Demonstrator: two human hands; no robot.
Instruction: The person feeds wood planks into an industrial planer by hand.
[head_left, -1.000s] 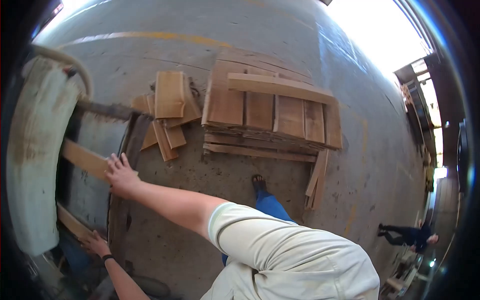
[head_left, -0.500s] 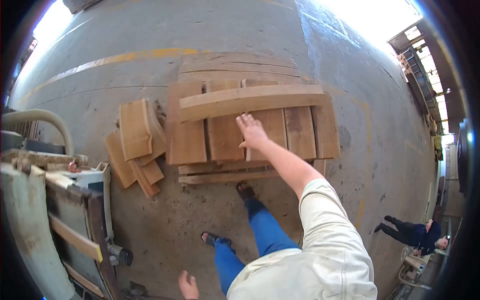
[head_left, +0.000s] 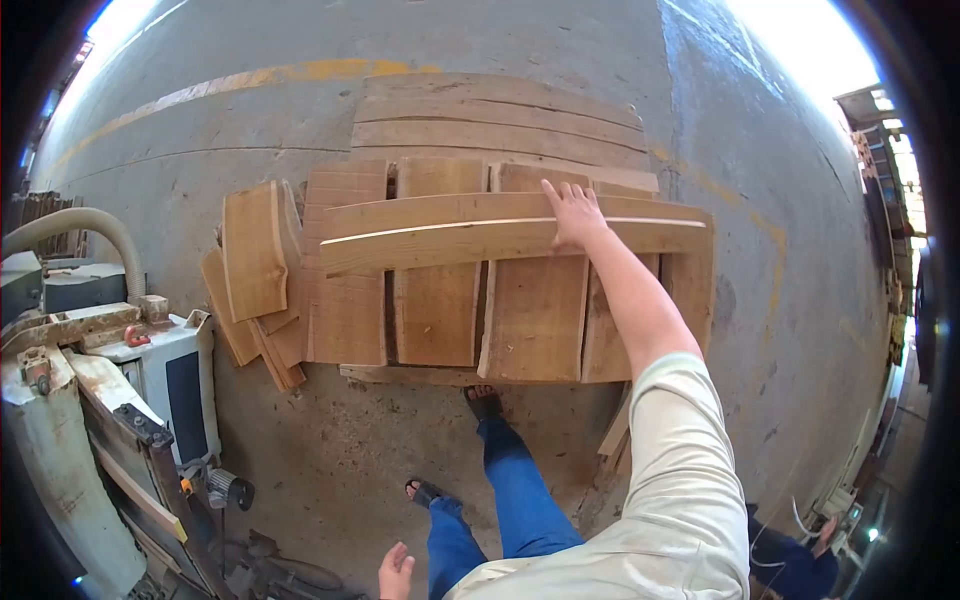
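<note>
My right hand (head_left: 577,217) reaches across a long, gently curved plank (head_left: 430,240). Its fingers are over the far edge and its thumb is toward the near side, gripping across the width. A bright strip runs lengthwise along the plank. Beneath it, several wide boards (head_left: 437,315) lie side by side as the top layer of a stack. At the bottom of the view, away from the wood, my left hand (head_left: 396,572) hangs low with loosely parted fingers and nothing in it.
More long boards (head_left: 500,115) lie at the stack's far side. Left of it is a pile of short offcuts (head_left: 255,255). A pale machine (head_left: 165,365) with a hose (head_left: 90,222) stands at the left. Another person (head_left: 790,560) is at the lower right.
My right hand has moved from above the boards onto the curved plank, where the bright strip now shows. The view has shifted, and my left hand still hangs low.
</note>
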